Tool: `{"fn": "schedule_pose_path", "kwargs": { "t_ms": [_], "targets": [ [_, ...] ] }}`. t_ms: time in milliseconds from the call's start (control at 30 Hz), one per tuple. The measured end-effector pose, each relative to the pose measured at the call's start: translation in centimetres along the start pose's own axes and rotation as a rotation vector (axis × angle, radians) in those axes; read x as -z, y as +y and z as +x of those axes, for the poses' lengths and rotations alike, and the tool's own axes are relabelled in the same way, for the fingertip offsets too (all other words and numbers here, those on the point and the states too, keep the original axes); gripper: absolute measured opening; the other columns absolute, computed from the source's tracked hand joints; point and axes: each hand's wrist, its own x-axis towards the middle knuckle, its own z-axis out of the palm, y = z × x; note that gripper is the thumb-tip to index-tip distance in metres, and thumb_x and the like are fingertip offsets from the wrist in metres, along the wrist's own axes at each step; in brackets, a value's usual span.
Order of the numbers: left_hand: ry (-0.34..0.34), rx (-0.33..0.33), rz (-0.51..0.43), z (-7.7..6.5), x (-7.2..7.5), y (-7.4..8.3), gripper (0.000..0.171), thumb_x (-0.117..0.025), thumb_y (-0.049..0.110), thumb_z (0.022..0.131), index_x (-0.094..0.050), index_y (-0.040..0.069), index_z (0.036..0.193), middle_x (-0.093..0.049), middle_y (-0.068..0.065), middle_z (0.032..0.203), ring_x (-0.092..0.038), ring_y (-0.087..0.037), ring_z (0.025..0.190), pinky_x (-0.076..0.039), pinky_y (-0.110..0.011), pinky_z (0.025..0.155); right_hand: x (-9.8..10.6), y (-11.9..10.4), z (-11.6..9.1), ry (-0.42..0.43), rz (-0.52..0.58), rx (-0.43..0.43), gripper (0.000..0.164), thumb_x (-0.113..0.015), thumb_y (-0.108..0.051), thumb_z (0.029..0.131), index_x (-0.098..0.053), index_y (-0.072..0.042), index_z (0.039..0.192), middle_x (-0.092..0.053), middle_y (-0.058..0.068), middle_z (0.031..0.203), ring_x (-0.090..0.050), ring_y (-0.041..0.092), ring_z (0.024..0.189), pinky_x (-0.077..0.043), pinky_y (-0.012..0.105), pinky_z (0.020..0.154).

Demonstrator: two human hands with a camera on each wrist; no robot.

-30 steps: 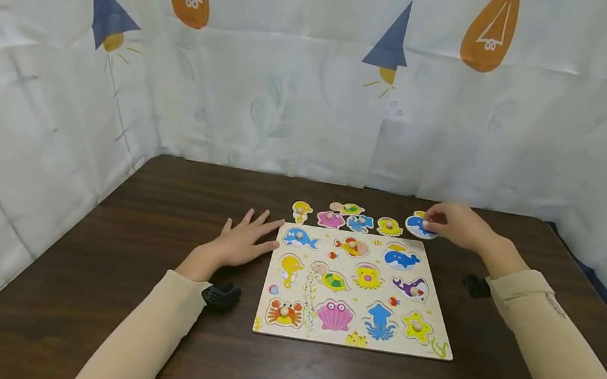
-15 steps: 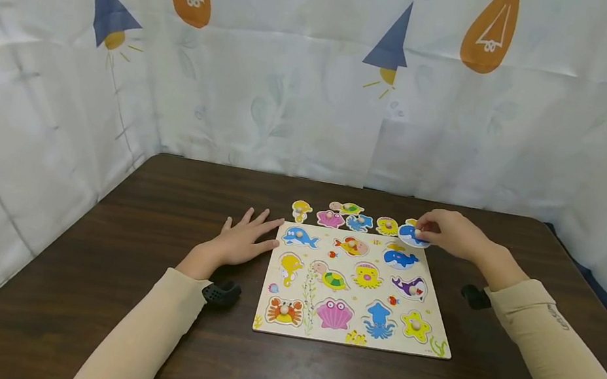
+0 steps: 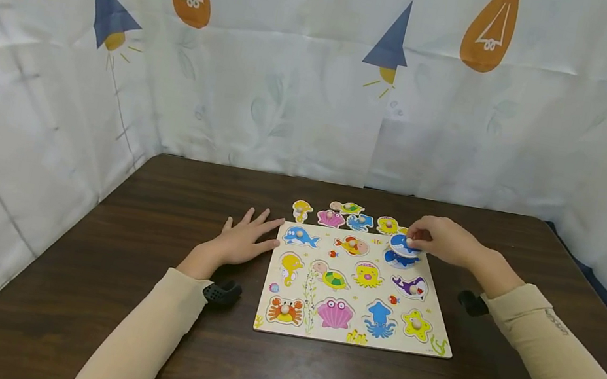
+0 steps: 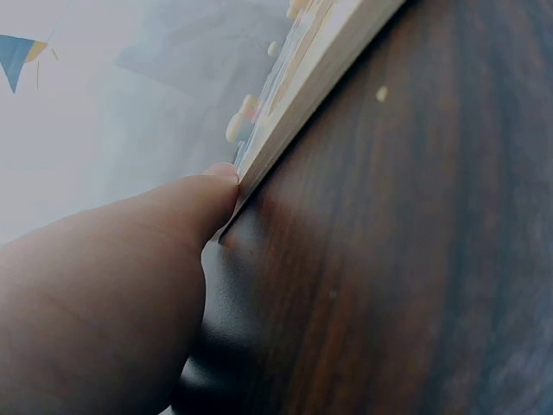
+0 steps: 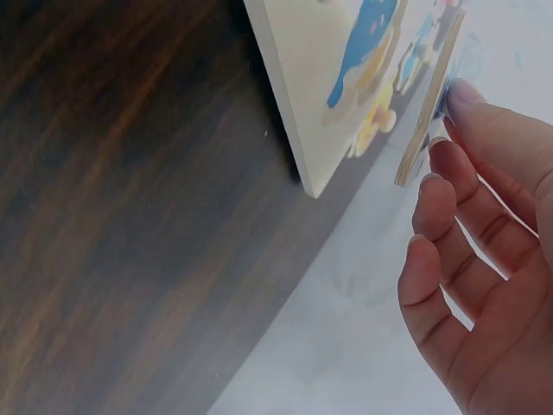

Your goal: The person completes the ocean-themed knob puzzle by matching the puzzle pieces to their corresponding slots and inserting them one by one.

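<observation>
My right hand (image 3: 444, 242) pinches a blue whale puzzle piece (image 3: 403, 245) by its knob, over the whale-shaped recess at the top right of the wooden puzzle board (image 3: 331, 292). In the right wrist view the whale piece (image 5: 425, 112) is seen edge-on, raised off the board (image 5: 298, 130), with thumb and fingers at its knob. My left hand (image 3: 238, 242) lies flat with fingers spread at the board's upper left edge. From the left wrist, the thumb (image 4: 203, 194) touches the board's edge (image 4: 302, 108).
Behind the board lie loose pieces: a seahorse (image 3: 301, 211), a pink shell (image 3: 330, 219), a turtle (image 3: 347, 208), a blue squid (image 3: 360, 223) and a yellow octopus (image 3: 388, 225). Crab (image 3: 285, 312), starfish (image 3: 416, 326) and several other knobbed pieces sit in the board. A printed curtain (image 3: 316, 112) hangs behind the table.
My right hand has carried the whale piece left and nearer, from the table behind the board's right corner to above the whale recess. The left hand has stayed in place.
</observation>
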Motion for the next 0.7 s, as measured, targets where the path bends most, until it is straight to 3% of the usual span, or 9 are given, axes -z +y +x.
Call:
{"fn": "schedule_pose_path", "kwargs": {
  "t_ms": [700],
  "targets": [
    [0.001,0.001,0.0,0.0,-0.1,0.0,0.067,-0.047,0.053,0.106,-0.028,0.026,0.165,-0.011,-0.016,0.17,0.002,-0.045,0.154,0.003,-0.075,0.113,-1.2,-0.3,-0.1,-0.072,0.025,0.056,0.01,-0.074,-0.01,0.095,-0.072,-0.008,0.105,-0.062,0.0,0.093,-0.054,0.017,0.08,-0.051,0.033,0.071]
  ]
}}
